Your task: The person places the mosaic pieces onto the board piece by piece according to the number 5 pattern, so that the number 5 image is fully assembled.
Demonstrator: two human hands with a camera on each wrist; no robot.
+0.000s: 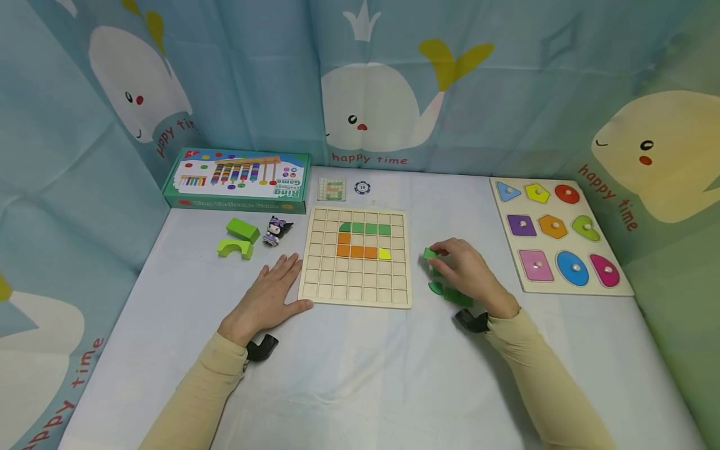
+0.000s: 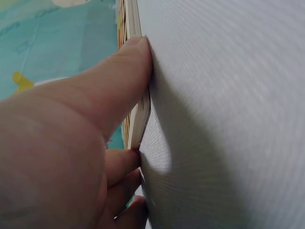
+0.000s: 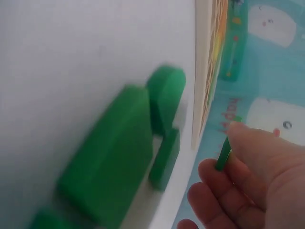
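Your right hand point(image 1: 467, 269) pinches a green piece point(image 3: 224, 151) between thumb and fingertips, right of the grid board point(image 1: 354, 281). Right wrist view shows it edge-on, long axis slanting from your thumb down-left; fingers cover part, full outline unclear. Your left hand point(image 1: 269, 297) lies flat, fingers extended, at the board's left edge. Loose green pieces point(image 1: 458, 297) sit partly under your right hand. Box point(image 1: 236, 181) reads "Ring Challenge Game"; curtain point(image 1: 270, 75), "happy time".

Fingers point(image 3: 214, 179) pinch a green piece point(image 3: 223, 160) at lower right. Green blocks point(image 3: 109, 152) lie on the table point(image 3: 71, 57), left of a wooden board point(image 3: 202, 71).
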